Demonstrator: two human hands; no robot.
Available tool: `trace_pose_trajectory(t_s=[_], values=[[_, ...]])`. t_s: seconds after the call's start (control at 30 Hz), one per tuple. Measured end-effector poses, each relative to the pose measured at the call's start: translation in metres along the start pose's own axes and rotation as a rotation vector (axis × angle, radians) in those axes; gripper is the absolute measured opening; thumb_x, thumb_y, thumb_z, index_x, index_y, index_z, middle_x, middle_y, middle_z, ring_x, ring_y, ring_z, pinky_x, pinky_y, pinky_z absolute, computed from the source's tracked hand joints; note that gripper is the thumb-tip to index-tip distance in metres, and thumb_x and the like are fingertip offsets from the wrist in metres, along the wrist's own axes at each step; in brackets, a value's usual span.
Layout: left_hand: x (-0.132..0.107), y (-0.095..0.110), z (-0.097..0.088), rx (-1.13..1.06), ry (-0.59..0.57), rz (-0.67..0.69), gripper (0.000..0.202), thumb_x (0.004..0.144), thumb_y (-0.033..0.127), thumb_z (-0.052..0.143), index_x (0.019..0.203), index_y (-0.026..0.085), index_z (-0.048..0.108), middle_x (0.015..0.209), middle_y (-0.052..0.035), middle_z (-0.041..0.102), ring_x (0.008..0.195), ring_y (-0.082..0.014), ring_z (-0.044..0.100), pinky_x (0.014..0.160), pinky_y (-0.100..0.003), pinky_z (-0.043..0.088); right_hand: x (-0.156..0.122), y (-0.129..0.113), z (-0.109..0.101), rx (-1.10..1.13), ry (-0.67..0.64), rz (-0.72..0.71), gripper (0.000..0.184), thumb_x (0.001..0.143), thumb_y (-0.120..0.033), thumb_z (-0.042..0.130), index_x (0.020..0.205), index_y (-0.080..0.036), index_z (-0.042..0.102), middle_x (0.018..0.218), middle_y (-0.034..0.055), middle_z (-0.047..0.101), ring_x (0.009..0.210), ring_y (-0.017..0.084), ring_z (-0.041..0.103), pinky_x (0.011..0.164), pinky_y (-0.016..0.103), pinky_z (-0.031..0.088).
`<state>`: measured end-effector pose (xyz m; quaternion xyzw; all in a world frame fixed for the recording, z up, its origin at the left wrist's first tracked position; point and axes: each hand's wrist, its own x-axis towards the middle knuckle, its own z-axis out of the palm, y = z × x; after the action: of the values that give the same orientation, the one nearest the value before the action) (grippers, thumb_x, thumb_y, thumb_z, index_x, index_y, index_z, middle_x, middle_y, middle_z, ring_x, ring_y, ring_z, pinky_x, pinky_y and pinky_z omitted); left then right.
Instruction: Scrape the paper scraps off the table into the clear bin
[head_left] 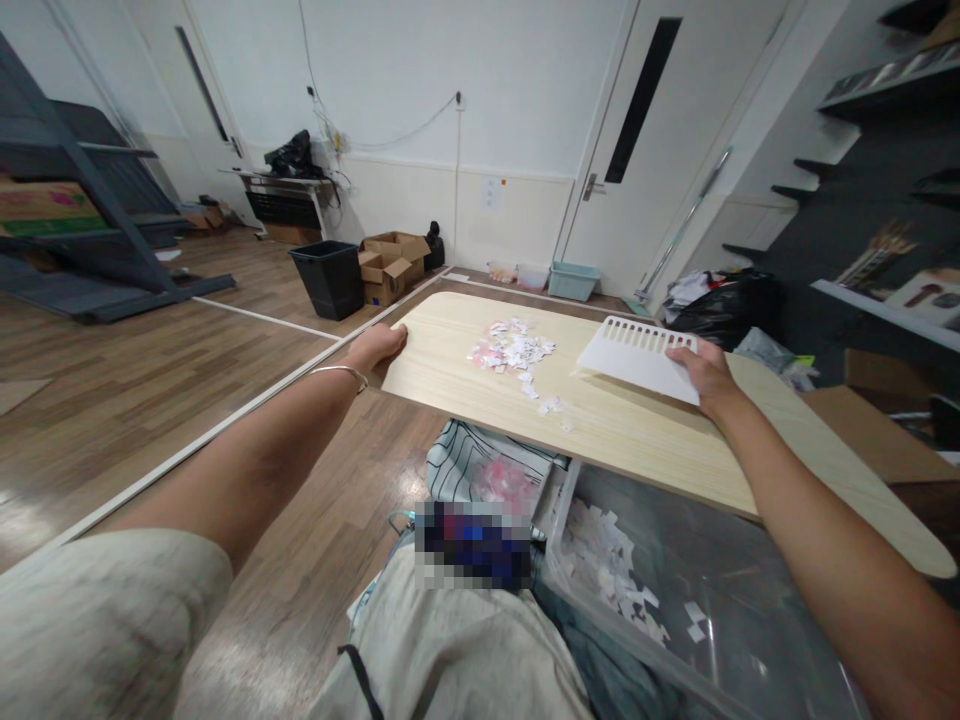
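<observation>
At the left end of the pale wooden tabletop (442, 385), my left hand (377, 347) is closed around the edge, its fingertips partly hidden. My right hand (705, 372) grips a white plastic tray (637, 362) with a row of slots along its far side. The tray is tilted over the right half of the tabletop; I cannot tell whether it touches the wood. A heap of small white and pinkish paper pieces (514, 345) lies left of the tray, and a few stray pieces (551, 406) trail toward the near edge.
Below the near edge, a clear plastic bin (735, 560) contains many white pieces. Beside it sits a bag of pink bits (504, 483) on striped cloth. Beyond are a black trash bin (330, 280), cardboard boxes (394, 265) and a light-blue basket (574, 281). An open carton (877, 420) stands right.
</observation>
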<state>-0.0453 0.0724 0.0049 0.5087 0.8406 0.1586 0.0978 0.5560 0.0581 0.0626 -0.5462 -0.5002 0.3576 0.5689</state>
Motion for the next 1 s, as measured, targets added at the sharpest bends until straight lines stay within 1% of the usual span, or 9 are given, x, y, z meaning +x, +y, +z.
trace_pose_trajectory(t_s=[0.13, 0.23, 0.3, 0.47, 0.6, 0.67, 0.83, 1.0], values=[[0.001, 0.000, 0.001, -0.003, 0.003, -0.003, 0.075, 0.124, 0.056, 0.051, 0.159, 0.003, 0.091, 0.167, -0.0338, 0.085, 0.158, -0.0513, 0.084, 0.123, -0.047, 0.069, -0.003, -0.006, 0.003, -0.005, 0.068, -0.004, 0.047, 0.059, -0.017, 0.097, 0.095, -0.030, 0.071, 0.078, -0.0043, 0.072, 0.074, 0.019, 0.058, 0.068, 0.031, 0.048], [0.002, -0.001, 0.001, -0.002, 0.001, -0.006, 0.077, 0.123, 0.057, 0.049, 0.159, 0.003, 0.091, 0.167, -0.0345, 0.084, 0.157, -0.0520, 0.084, 0.121, -0.049, 0.070, -0.006, -0.010, 0.004, -0.025, 0.060, 0.002, 0.045, 0.057, -0.016, 0.088, 0.097, -0.031, 0.072, 0.081, -0.0025, 0.074, 0.079, 0.022, 0.061, 0.072, 0.033, 0.050], [0.002, 0.000, 0.001, -0.001, 0.001, -0.008, 0.079, 0.123, 0.058, 0.048, 0.160, 0.002, 0.090, 0.168, -0.0345, 0.084, 0.158, -0.0518, 0.084, 0.121, -0.048, 0.070, -0.008, -0.011, 0.005, -0.039, 0.047, 0.002, 0.046, 0.055, -0.017, 0.085, 0.097, -0.031, 0.073, 0.084, -0.0014, 0.076, 0.083, 0.024, 0.062, 0.073, 0.035, 0.051], [0.001, 0.000, 0.000, 0.001, -0.002, -0.008, 0.082, 0.123, 0.060, 0.047, 0.161, 0.001, 0.089, 0.169, -0.0352, 0.083, 0.160, -0.0521, 0.082, 0.122, -0.049, 0.070, -0.011, -0.011, 0.006, -0.054, 0.023, 0.005, 0.048, 0.053, -0.020, 0.084, 0.097, -0.033, 0.070, 0.085, -0.0010, 0.076, 0.083, 0.025, 0.063, 0.074, 0.036, 0.051], [0.001, 0.000, 0.001, -0.003, 0.007, -0.010, 0.081, 0.123, 0.060, 0.047, 0.161, 0.003, 0.089, 0.168, -0.0338, 0.084, 0.159, -0.0508, 0.083, 0.120, -0.047, 0.070, -0.012, -0.011, 0.007, -0.052, 0.011, 0.013, 0.048, 0.052, -0.021, 0.083, 0.095, -0.034, 0.069, 0.083, -0.0013, 0.074, 0.079, 0.026, 0.062, 0.071, 0.037, 0.051], [0.001, -0.001, 0.001, -0.006, 0.007, -0.010, 0.080, 0.123, 0.060, 0.048, 0.161, 0.003, 0.089, 0.168, -0.0335, 0.085, 0.159, -0.0508, 0.083, 0.120, -0.047, 0.070, -0.014, -0.012, 0.008, -0.051, -0.004, 0.018, 0.045, 0.050, -0.021, 0.082, 0.092, -0.034, 0.070, 0.079, -0.0016, 0.073, 0.077, 0.026, 0.061, 0.069, 0.037, 0.050], [0.002, -0.001, 0.002, -0.023, 0.001, -0.010, 0.081, 0.124, 0.060, 0.048, 0.162, 0.002, 0.089, 0.169, -0.0348, 0.084, 0.159, -0.0527, 0.083, 0.125, -0.051, 0.069, -0.018, -0.015, 0.007, -0.049, -0.043, 0.030, 0.037, 0.050, -0.019, 0.080, 0.083, -0.031, 0.070, 0.070, -0.0016, 0.067, 0.071, 0.022, 0.054, 0.064, 0.033, 0.043], [0.002, -0.001, 0.004, -0.034, 0.007, -0.018, 0.081, 0.124, 0.061, 0.050, 0.165, 0.002, 0.087, 0.171, -0.0345, 0.082, 0.162, -0.0520, 0.081, 0.127, -0.050, 0.068, -0.020, -0.018, 0.004, -0.023, -0.062, 0.038, 0.031, 0.049, -0.021, 0.079, 0.077, -0.030, 0.071, 0.070, 0.0001, 0.070, 0.071, 0.022, 0.054, 0.063, 0.033, 0.043]])
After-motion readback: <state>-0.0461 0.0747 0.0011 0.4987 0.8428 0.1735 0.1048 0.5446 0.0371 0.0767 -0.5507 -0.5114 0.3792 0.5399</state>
